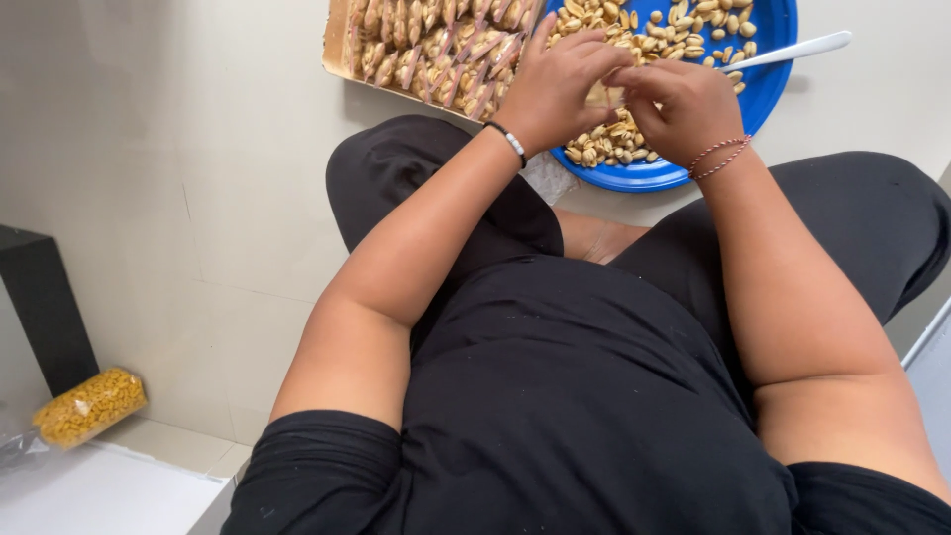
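Observation:
I sit cross-legged on a tiled floor. My left hand (557, 84) and my right hand (682, 107) meet over the near rim of a blue plate (763, 84) heaped with peanuts (684, 30). Both pinch a small clear packet of peanuts (606, 95) between their fingertips. A black band is on my left wrist, a red thread on my right. A white spoon (792, 50) lies on the plate's right side, handle pointing right. Left of the plate, a tray (335, 54) holds several filled peanut packets (436, 45).
A clear bag of yellow kernels (89, 406) lies on the floor at lower left beside a black block (45, 307). My knees in black trousers spread left and right under the plate. A white surface sits at the bottom left corner.

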